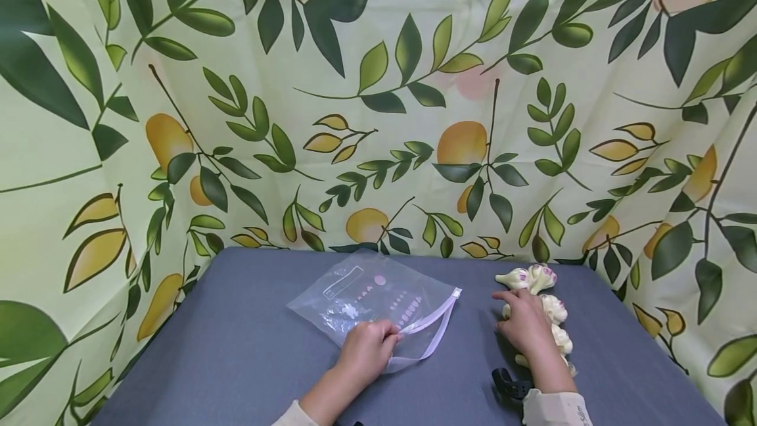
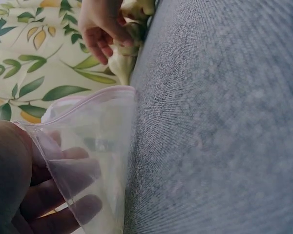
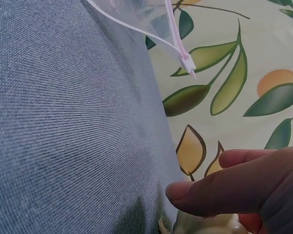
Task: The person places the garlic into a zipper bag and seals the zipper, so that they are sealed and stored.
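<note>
A clear plastic zipper bag (image 1: 349,284) with pink print lies on the table, its mouth parted toward the right. My left hand (image 1: 363,350) pinches one side of the mouth, and in the left wrist view its fingers show through the clear plastic. Several garlic bulbs (image 1: 541,278) sit in a row at the right. Over the middle of that row is my right hand (image 1: 526,324), with thumb and forefinger apart. A bulb (image 3: 205,224) shows just below the thumb in the right wrist view; whether they touch I cannot tell.
The grey-blue cloth-covered table (image 1: 225,334) ends at a hanging fabric (image 1: 367,169) printed with leaves and fruit, which encloses the back and sides. A white slider (image 1: 457,292) sits at the right end of the bag's zip. A black band (image 1: 510,384) is at my right wrist.
</note>
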`<state>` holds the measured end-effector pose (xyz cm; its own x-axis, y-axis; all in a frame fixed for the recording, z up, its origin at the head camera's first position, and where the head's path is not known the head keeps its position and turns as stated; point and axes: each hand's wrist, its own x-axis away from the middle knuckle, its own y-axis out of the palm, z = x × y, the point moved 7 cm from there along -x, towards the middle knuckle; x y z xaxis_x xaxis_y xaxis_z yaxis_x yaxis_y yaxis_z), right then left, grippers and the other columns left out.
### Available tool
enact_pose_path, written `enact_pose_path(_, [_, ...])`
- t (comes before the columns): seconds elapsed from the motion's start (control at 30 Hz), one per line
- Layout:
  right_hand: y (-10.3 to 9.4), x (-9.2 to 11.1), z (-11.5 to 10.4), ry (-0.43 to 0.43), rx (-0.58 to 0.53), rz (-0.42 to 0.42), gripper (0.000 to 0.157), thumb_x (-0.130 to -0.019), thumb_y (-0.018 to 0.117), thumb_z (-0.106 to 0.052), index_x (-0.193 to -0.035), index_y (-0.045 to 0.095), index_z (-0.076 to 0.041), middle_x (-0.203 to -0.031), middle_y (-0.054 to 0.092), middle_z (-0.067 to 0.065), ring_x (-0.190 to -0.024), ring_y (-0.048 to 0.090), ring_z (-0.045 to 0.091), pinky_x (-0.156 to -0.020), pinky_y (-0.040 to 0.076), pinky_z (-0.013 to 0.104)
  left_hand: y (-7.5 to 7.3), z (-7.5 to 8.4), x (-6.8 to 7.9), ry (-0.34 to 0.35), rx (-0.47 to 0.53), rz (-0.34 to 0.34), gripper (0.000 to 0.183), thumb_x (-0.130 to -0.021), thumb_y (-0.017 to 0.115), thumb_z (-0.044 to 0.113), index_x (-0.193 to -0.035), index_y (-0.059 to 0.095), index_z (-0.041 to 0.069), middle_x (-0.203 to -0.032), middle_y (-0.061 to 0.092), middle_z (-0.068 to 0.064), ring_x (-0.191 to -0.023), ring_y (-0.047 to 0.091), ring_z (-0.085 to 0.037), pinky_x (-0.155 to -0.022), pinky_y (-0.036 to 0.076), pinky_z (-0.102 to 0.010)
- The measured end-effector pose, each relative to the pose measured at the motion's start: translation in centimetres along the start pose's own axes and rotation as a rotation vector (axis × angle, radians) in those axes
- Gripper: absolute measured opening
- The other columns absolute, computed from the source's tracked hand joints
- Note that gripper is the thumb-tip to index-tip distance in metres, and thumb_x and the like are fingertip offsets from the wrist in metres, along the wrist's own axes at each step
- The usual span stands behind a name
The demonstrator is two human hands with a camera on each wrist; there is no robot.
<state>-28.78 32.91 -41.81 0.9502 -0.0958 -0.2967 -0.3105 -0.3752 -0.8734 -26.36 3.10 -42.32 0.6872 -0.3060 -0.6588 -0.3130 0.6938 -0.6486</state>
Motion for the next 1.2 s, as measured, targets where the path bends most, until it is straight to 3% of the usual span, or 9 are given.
enact_pose_path(0.2, [0.34,-0.12,-0.06,-0.041,-0.002,-0.028,0.056,-0.064,0.082,-0.002,-0.118,0.067,0.000,-0.119,0.059,0.026,-0.109,0.052,0.047,-0.090,0.042,0.062,0.07,-0.01,-0.14,-0.016,0.010,-0.036,0.009,-0.088,0.070,0.018,-0.080,0.071,0.016,-0.061,0.059,0.011,-0.055,0.053,-0.004,-0.052,0.043,-0.025])
enact_pose_path(0.37, [0.37,-0.22,-0.11,-0.032,-0.016,-0.049,0.056,-0.065,0.082,-0.002,-0.119,0.066,0.002,-0.118,0.060,0.026,-0.109,0.053,0.047,-0.090,0.042,0.061,0.03,-0.46,-0.24,-0.064,0.101,0.010,0.006,-0.083,0.073,0.007,-0.086,0.071,0.012,-0.070,0.065,0.006,-0.060,0.053,-0.002,-0.056,0.045,-0.021])
enact_pose_path(0.53, [0.38,-0.25,-0.12,-0.039,-0.026,-0.045,0.056,-0.065,0.081,-0.003,-0.119,0.066,0.001,-0.115,0.060,0.025,-0.107,0.053,0.046,-0.087,0.044,0.059,-0.20,0.01,-0.25,0.017,0.123,0.069,0.025,-0.074,0.067,-0.009,-0.087,0.067,0.013,-0.079,0.065,0.005,-0.067,0.060,-0.006,-0.061,0.048,-0.022])
enact_pose_path(0.6, [0.40,-0.26,-0.11,-0.041,-0.026,-0.044,0.055,-0.066,0.081,-0.004,-0.118,0.066,0.001,-0.113,0.060,0.025,-0.106,0.053,0.045,-0.087,0.044,0.058,-0.19,0.30,-0.17,0.059,0.100,0.069,0.026,-0.072,0.067,-0.009,-0.082,0.070,0.014,-0.081,0.064,0.006,-0.071,0.062,-0.009,-0.063,0.049,-0.023])
enact_pose_path(0.67, [0.37,-0.25,-0.16,-0.043,-0.027,-0.044,0.053,-0.067,0.081,-0.004,-0.118,0.066,0.000,-0.113,0.061,0.025,-0.106,0.053,0.045,-0.087,0.044,0.059,-0.16,0.37,-0.08,0.066,0.058,0.063,0.019,-0.071,0.072,-0.002,-0.079,0.073,0.016,-0.080,0.061,0.008,-0.066,0.059,-0.008,-0.057,0.046,-0.022])
enact_pose_path(0.8, [0.36,-0.25,-0.24,-0.050,-0.026,-0.046,0.051,-0.068,0.081,-0.005,-0.116,0.067,0.001,-0.113,0.061,0.026,-0.106,0.053,0.046,-0.088,0.043,0.059,-0.31,0.24,-0.08,0.037,-0.059,0.082,0.017,-0.065,0.081,0.013,-0.076,0.072,0.022,-0.073,0.060,0.014,-0.058,0.055,-0.004,-0.049,0.040,-0.021])
enact_pose_path(0.9, [0.39,-0.20,-0.21,-0.048,-0.027,-0.048,0.050,-0.068,0.081,-0.005,-0.116,0.067,0.000,-0.113,0.061,0.025,-0.106,0.053,0.046,-0.088,0.043,0.060,-0.47,0.20,-0.18,0.010,-0.110,0.104,0.022,-0.061,0.080,0.010,-0.074,0.068,0.024,-0.068,0.059,0.015,-0.055,0.054,-0.004,-0.046,0.037,-0.021])
enact_pose_path(1.03, [0.32,-0.12,-0.20,-0.046,-0.030,-0.045,0.051,-0.068,0.081,-0.004,-0.116,0.067,0.000,-0.111,0.061,0.025,-0.106,0.052,0.046,-0.088,0.043,0.060,-0.34,0.17,-0.30,-0.024,-0.108,0.051,0.031,-0.058,0.073,0.001,-0.081,0.069,0.022,-0.068,0.060,0.012,-0.056,0.054,-0.006,-0.047,0.039,-0.024])
enact_pose_path(1.2, [0.10,-0.07,-0.26,-0.049,-0.032,-0.012,0.050,-0.065,0.082,-0.002,-0.113,0.068,-0.001,-0.106,0.059,0.023,-0.103,0.052,0.045,-0.084,0.044,0.058,-0.12,0.11,-0.22,-0.056,-0.098,-0.034,0.035,-0.060,0.070,0.003,-0.090,0.070,0.021,-0.073,0.066,0.008,-0.060,0.061,-0.015,-0.050,0.043,-0.030])
